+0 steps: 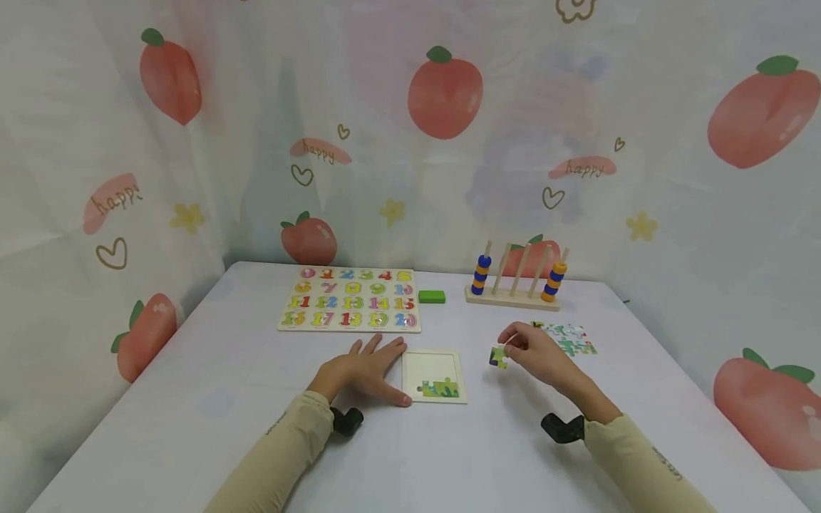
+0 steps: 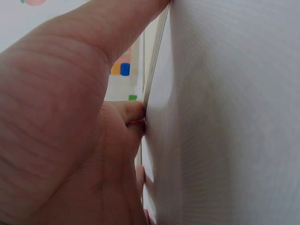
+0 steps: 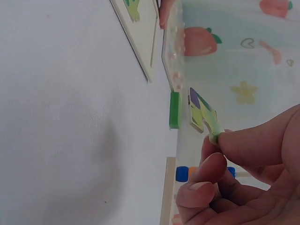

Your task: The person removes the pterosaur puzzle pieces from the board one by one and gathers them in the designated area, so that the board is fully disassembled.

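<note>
A square puzzle frame (image 1: 432, 362) lies on the table with a few joined green pieces (image 1: 439, 387) in its lower right part. My left hand (image 1: 368, 370) rests with spread fingers at the frame's left side, the thumb at its lower left corner. In the left wrist view the thumb and fingertips touch the frame's edge. My right hand (image 1: 535, 354) pinches a puzzle piece (image 3: 201, 111) between thumb and index finger, held above the table to the right of the frame. The piece is green with a purple corner.
Loose puzzle pieces (image 1: 571, 338) lie spread beyond the right hand. At the back are a number board (image 1: 349, 299), a green block (image 1: 432, 296) and a peg stand (image 1: 513, 296) with blue and orange beads. A printed cloth (image 1: 385, 107) hangs around the table.
</note>
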### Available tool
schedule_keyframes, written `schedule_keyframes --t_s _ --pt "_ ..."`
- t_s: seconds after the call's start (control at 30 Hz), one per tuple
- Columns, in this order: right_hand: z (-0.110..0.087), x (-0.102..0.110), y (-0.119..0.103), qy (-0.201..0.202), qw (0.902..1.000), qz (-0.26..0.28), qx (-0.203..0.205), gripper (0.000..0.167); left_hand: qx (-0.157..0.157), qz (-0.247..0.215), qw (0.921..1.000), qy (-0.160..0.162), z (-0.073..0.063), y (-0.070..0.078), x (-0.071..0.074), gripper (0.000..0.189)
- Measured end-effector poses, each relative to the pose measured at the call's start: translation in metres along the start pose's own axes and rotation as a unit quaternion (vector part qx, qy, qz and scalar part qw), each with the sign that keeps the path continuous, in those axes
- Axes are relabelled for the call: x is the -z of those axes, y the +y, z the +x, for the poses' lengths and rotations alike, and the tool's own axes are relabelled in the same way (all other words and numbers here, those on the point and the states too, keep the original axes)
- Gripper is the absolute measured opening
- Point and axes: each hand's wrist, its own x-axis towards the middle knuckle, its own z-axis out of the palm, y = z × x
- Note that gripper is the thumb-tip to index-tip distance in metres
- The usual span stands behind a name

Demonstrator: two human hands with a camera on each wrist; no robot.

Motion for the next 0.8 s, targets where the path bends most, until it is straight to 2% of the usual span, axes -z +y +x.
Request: schedule_keyframes --t_s 0.6,0.8 --pt "-0.010 0.029 0.035 0.022 0.9996 -0.005 -0.015 0.020 -0.001 0.002 1.0000 0.000 -0.001 0.001 -0.001 0.110" --pt "-0.013 0.043 0.045 0.035 0.9974 -0.018 -0.060 0.023 0.003 0.001 1.0000 0.000 -0.001 0.001 -0.001 0.110"
